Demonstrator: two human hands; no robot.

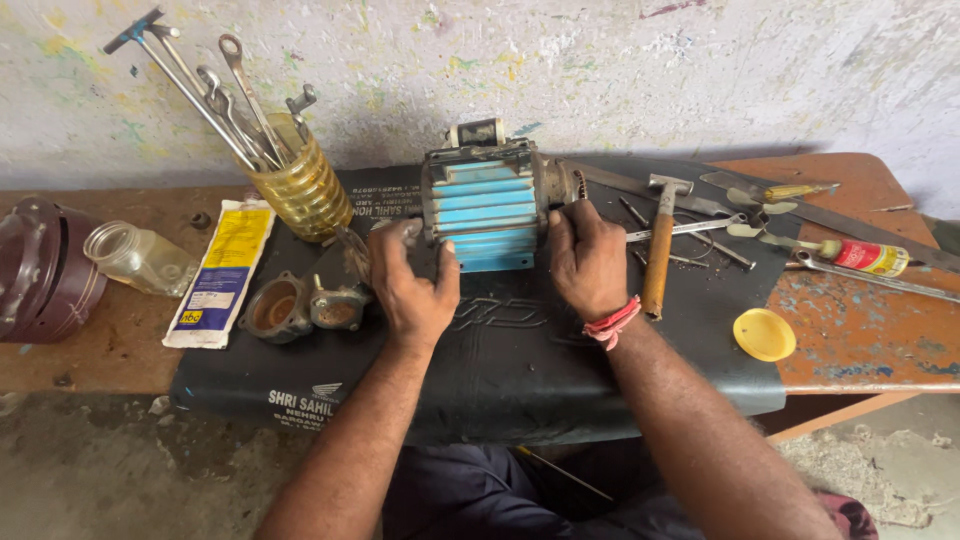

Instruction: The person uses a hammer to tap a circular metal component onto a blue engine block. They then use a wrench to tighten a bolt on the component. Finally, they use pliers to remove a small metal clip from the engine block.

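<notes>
A small engine part with blue cooling fins [488,212] lies on a black rubber mat [520,370] in the middle of the bench. My left hand [410,280] grips its left end, fingers curled against the metal casing. My right hand [585,258] holds its right end, near a round grey housing; a red thread band circles that wrist. Both hands touch the part, which rests on the mat.
A yellow ribbed jar [300,190] holds several spanners at back left. A glass jar [140,258], a white and yellow packet [222,270] and two metal fittings [300,308] lie to the left. A wooden-handled hammer [660,245], loose tools, a red tube [865,257] and a yellow lid [764,334] lie to the right.
</notes>
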